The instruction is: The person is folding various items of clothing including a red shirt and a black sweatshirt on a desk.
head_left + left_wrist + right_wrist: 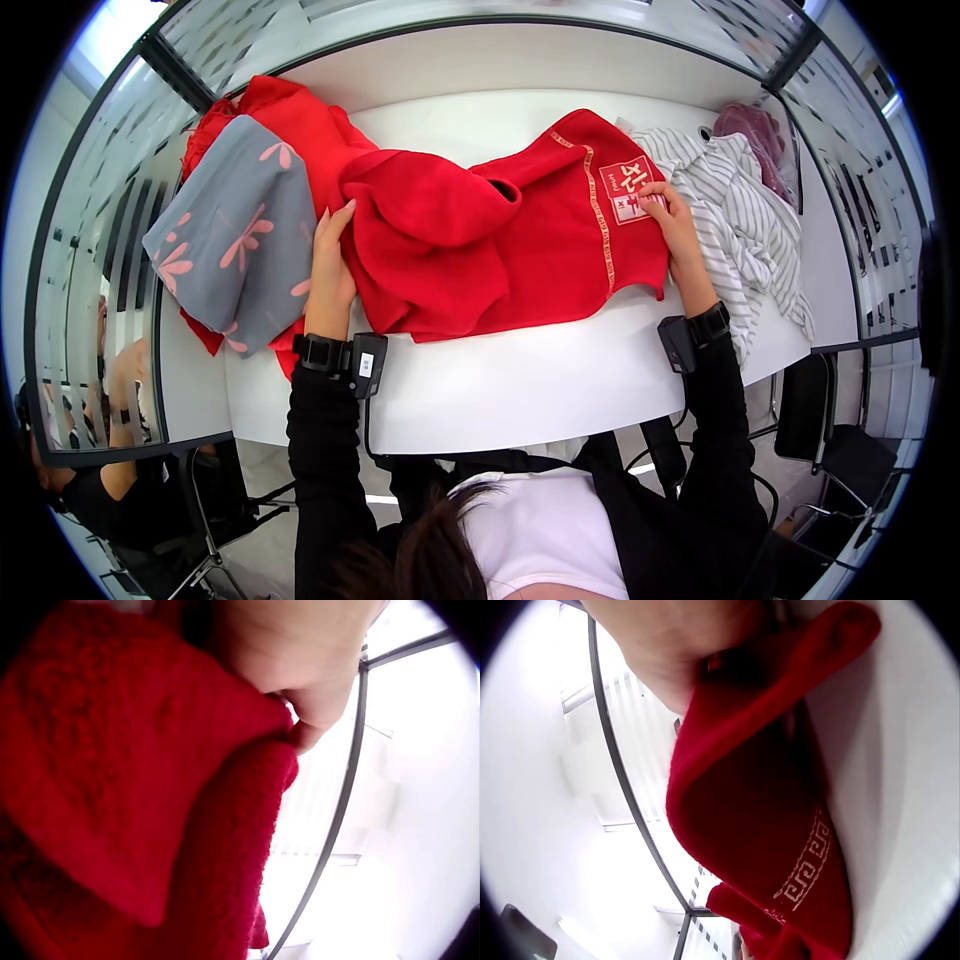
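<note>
A red cloth [545, 240] with a patterned band and a pale printed panel stretches across the white table, bunched into a thick fold at its left part. My left hand [333, 262] grips its left edge; in the left wrist view the hand [300, 652] pinches the fluffy red fabric [225, 847]. At the right end, my right hand [677, 235] holds the cloth beside the printed panel, fingers curled over it. The right wrist view shows the hand [675, 637] gripping a fold of the red fabric [757, 802], its band hanging below.
A grey cloth with pink flowers [235, 235] lies on more red fabric [290, 115] at the left. White striped fabric [735, 215] and a mauve item in clear plastic [755, 140] lie at the right. Low white walls border the table [500, 400]. Another person's arm [122, 425] shows at the lower left.
</note>
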Demonstrator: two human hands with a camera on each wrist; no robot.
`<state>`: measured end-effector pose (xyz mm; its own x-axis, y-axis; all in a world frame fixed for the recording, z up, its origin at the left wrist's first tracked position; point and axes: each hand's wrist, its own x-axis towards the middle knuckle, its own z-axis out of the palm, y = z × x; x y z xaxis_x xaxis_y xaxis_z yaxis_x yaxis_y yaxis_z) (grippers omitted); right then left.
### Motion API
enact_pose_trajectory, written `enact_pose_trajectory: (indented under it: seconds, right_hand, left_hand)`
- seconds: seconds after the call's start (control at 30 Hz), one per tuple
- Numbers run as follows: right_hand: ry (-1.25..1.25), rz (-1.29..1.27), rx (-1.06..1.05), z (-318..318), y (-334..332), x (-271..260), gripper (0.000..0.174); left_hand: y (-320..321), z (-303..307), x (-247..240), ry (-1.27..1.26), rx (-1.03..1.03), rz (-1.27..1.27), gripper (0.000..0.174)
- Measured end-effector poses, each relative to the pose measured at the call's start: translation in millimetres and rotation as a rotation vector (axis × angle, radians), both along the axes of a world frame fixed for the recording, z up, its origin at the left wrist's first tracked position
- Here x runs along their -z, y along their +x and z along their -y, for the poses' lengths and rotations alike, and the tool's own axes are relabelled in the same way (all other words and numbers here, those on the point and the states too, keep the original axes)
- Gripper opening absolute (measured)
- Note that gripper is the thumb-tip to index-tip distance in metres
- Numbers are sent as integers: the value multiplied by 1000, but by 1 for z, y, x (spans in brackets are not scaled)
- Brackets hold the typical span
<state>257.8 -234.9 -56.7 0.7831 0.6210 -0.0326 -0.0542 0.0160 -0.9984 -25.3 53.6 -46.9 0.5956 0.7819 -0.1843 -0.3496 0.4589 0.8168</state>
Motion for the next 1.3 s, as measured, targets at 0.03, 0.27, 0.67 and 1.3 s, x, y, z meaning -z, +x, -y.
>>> enact_pose_trajectory:
  seconds: [0.03, 0.27, 0.67, 1.3]
  right_hand:
    - [0, 2, -4, -1, 0, 0, 7]
    - [3, -24, -28, 0, 3, 0, 8]
    - [-53, 82, -38, -1, 7, 4, 14]
    - [132, 182, 284, 63, 72, -26, 51]
  left_hand:
    - [0, -1, 1, 3, -13, -14, 36]
    - [0, -7, 8, -38, -44, -65, 37]
    - [3, 6, -11, -20, 31, -108, 41]
    - [-89, -47, -68, 372, -286, -104, 47]
